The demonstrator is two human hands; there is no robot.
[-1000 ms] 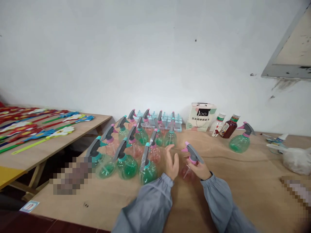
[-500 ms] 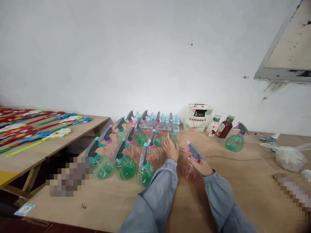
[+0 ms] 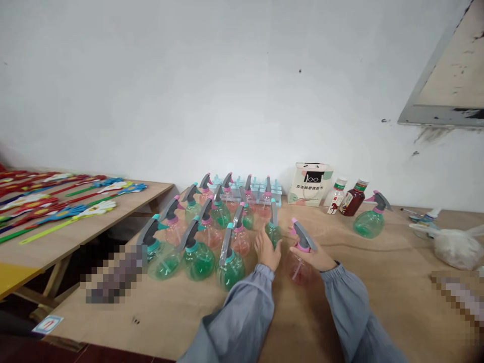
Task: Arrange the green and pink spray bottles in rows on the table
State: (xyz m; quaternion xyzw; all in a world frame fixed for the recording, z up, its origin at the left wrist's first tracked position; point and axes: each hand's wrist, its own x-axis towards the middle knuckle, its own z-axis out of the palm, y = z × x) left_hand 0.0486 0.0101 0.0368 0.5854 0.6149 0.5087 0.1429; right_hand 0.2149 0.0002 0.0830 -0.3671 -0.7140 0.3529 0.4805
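Note:
My left hand [image 3: 267,252] is around the lower part of a green spray bottle [image 3: 273,229], fingers at its left and thumb at its right. My right hand [image 3: 315,257] grips a pink spray bottle [image 3: 298,269] just below its grey-and-pink trigger head; the bottle is upright and close to the table. Left of my hands, green and pink bottles stand in rows, among them a green bottle [image 3: 230,272] in front and a pink bottle [image 3: 241,242] behind it. A separate green bottle [image 3: 368,222] with a pink nozzle stands at the right.
Behind the bottles are light-blue plastic racks [image 3: 270,194]. A paper bag [image 3: 308,189] and two drink bottles, one white [image 3: 335,196] and one dark red [image 3: 352,199], stand by the wall. A plastic bag [image 3: 457,247] lies right. Hand-shaped toys [image 3: 71,212] cover the left table.
The green bottle at my left hand has come slightly nearer to me, along with that hand. My right hand keeps its hold on the pink bottle. The view has shifted a little.

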